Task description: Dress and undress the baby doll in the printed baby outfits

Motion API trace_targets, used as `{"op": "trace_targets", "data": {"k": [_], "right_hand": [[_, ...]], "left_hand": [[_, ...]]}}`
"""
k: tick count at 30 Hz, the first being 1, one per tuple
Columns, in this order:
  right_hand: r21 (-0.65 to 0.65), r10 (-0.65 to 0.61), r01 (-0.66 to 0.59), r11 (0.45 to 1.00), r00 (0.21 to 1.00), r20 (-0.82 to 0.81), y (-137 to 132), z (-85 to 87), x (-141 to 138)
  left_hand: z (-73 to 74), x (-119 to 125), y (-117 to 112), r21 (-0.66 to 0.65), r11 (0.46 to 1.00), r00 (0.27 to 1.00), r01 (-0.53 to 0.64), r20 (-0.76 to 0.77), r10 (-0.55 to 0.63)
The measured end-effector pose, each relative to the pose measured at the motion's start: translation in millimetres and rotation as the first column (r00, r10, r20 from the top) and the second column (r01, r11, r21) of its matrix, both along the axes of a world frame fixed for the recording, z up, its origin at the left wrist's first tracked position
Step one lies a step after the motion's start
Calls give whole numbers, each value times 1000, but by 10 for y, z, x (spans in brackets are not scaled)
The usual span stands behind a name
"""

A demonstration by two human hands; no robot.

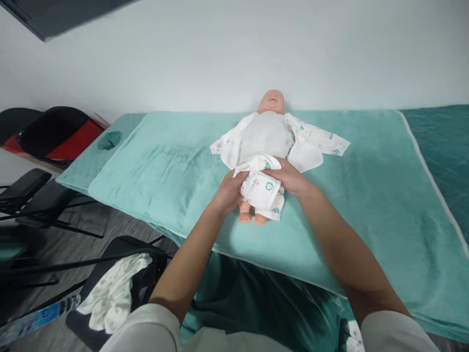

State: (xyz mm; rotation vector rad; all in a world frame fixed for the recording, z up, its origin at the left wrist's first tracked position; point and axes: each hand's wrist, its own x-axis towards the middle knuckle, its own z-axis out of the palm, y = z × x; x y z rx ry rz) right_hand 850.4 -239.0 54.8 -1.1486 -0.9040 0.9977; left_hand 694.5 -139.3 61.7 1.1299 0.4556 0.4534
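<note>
A baby doll (270, 105) lies on its back on a teal towel (164, 166), head toward the wall. An open white printed top (311, 142) is spread under its torso. My left hand (229, 193) and my right hand (289, 177) both grip the waist of small white printed trousers (261, 188) on the doll's legs. The doll's bare feet (252, 218) stick out below the trousers. Both hands are closed on the cloth.
The towel covers a massage bed (436, 146) against a pale wall. Black and red chairs (54, 134) stand at the left. A black chair (120, 244) near me carries a crumpled white printed cloth (110, 293).
</note>
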Motion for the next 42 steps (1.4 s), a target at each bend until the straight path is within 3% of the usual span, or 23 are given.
{"op": "trace_targets", "data": {"k": [4, 9, 14, 20, 26, 30, 36, 42], "right_hand": [[-4, 2, -1, 1000, 941, 337, 19, 51, -68], [-159, 129, -24, 987, 709, 693, -36, 196, -201], [-316, 250, 36, 948, 529, 811, -52, 286, -292], [-345, 310, 46, 938, 343, 887, -41, 260, -324], [-380, 360, 29, 924, 262, 895, -74, 291, -383], [-411, 395, 23, 911, 237, 888, -79, 309, -400], [-411, 388, 68, 909, 222, 895, -53, 272, -433], [-453, 415, 158, 877, 224, 882, -17, 264, -448]], "left_hand": [[98, -203, -123, 74, 996, 999, -42, -18, 43], [168, -550, -466, 113, 978, 966, -177, -173, 194], [207, -711, -753, -35, 968, 956, -248, -168, 239], [185, -778, -1052, -169, 904, 917, -394, -149, 371], [12, -896, -1336, -227, 842, 868, -490, -213, 448], [-144, -959, -1383, -269, 831, 866, -487, -268, 422], [-361, -990, -1136, -266, 820, 848, -507, -323, 420], [-359, -982, -841, -60, 887, 851, -457, -320, 417]]}}
